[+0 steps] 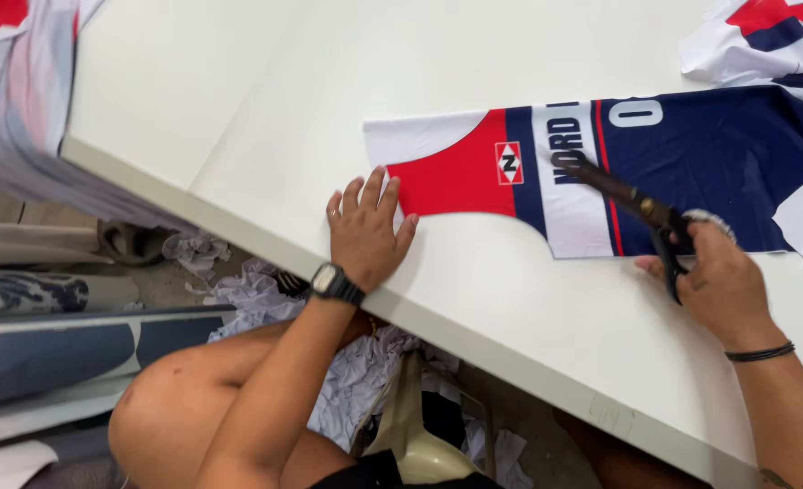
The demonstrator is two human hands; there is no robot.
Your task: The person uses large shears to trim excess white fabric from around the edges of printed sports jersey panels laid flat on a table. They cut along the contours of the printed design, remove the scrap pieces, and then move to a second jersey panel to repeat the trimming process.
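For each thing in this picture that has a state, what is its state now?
fabric panel: flat on the table, partly cut out.
scissors: held, blades on the panel; open or closed unclear.
right hand: gripping the scissors' handles.
left hand: open, pressing the panel's red edge.
table: white, bearing the fabric.

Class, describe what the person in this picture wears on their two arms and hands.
Both forearms are bare, with no sleeves and no gloves. The left hand has a black digital wristwatch with a rectangular face at its wrist. The right hand has a thin black band around its wrist.
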